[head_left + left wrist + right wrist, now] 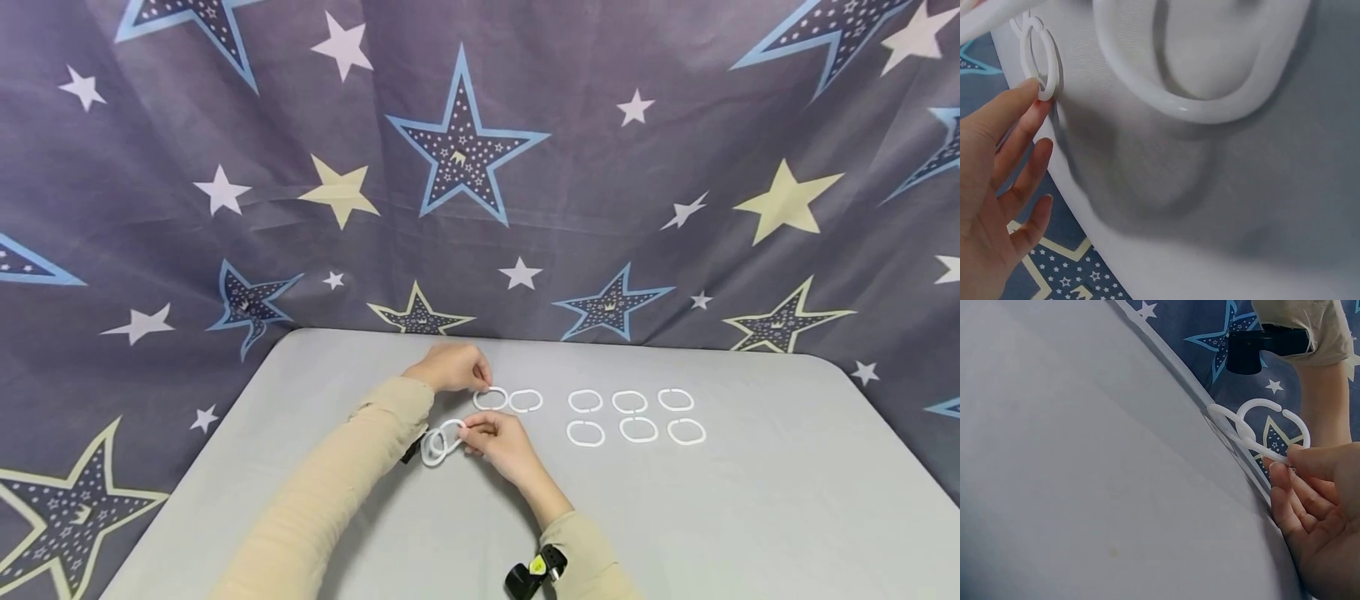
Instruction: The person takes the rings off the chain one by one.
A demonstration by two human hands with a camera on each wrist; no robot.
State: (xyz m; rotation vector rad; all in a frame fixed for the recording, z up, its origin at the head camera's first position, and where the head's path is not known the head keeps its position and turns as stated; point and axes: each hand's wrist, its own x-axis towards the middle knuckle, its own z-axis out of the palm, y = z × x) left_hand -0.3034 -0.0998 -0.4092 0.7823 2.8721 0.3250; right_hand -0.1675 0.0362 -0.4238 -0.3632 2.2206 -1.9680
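Note:
A white oval split ring (pixel 491 409) lies near the back of the grey table. My left hand (pixel 450 367) pinches its edge between thumb and forefinger; the left wrist view shows this ring (pixel 1056 62) with the other fingers spread loosely. A second ring (pixel 525 391) lies close on its right. Nearer to me, my right hand (pixel 498 446) holds two linked white rings (pixel 425 454) by one edge, with a ring's narrow gap visible in the right wrist view. Those linked rings (pixel 1191 112) loom large before the left wrist camera.
To the right, several more white split rings (pixel 585 446) lie in two rows. The grey table (pixel 750 517) ends at a dark curtain (pixel 570 217) printed with stars. A black wrist camera (pixel 525 579) sits on the right sleeve.

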